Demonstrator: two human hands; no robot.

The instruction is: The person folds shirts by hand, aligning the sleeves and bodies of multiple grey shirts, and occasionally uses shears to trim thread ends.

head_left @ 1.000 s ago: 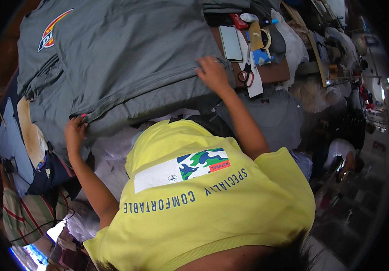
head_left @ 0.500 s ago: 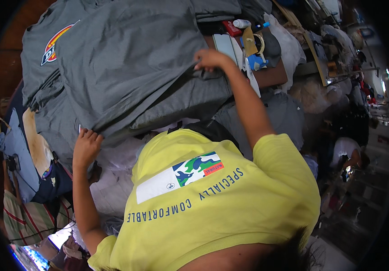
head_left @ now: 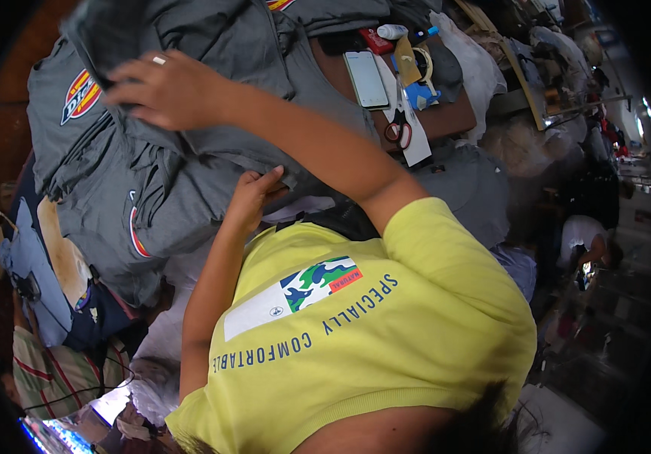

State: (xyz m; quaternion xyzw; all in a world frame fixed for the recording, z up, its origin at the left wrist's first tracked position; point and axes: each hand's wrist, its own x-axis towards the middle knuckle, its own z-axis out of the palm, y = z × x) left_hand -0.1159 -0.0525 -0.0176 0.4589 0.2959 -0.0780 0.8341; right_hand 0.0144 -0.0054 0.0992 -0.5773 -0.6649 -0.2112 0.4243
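Shirt: my grey T-shirt (head_left: 189,151) lies bunched on the tabletop (head_left: 446,121), at 11 o'clock from my chest.
Right hand (head_left: 163,87): fingers spread flat, pressing its folded upper layer.
Left hand (head_left: 254,197): curled, pinching the fabric edge at 5 o'clock of the right.
Handling: soft, light, floppy, I judge; best taken at hems or folds.
Nearby: smartphone (head_left: 365,79) and scissors (head_left: 397,130) at 2 o'clock.
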